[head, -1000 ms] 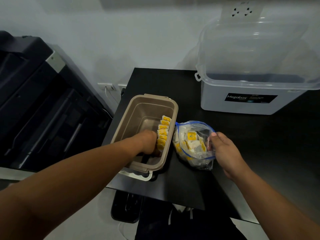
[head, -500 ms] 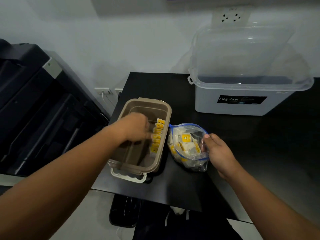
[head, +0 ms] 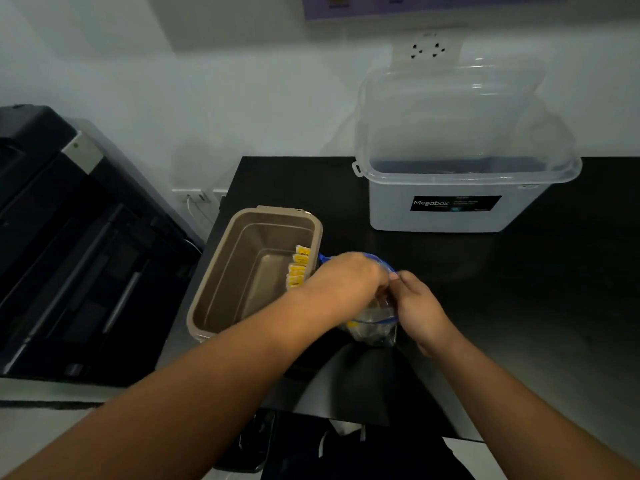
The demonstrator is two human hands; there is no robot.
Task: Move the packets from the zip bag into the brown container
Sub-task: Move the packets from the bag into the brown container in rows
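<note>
Left hand (head: 346, 285): back of hand up, fingers curled down into the mouth of the zip bag (head: 375, 327). The fingertips are hidden inside the plastic, so I cannot tell whether they have hold of anything.

Right hand (head: 420, 306): just right of the left hand, knuckles almost touching it. Thumb and fingers pinch the right side of the bag's blue zip rim and hold the mouth apart.

Zip bag: on the black table (head: 519, 306), directly under and between both hands. The clear lower part shows below the left wrist, with a bit of yellow through the plastic. The contents are too blurred to count.

Packets (head: 298, 270): a row of yellow-and-white ones stands on edge just left of the left hand, against the right inner wall of the brown container (head: 214, 306).

Brown container: open, no lid on it, on the table's left edge. It is immediately left of the bag, and the left forearm crosses over its near right corner.

Beyond the hands, well apart from them: a Megabox storage box (head: 450, 216) with its clear lid (head: 450, 109) raised toward the wall.

Far left of the left arm, off the table: a large black printer (head: 69, 254).
</note>
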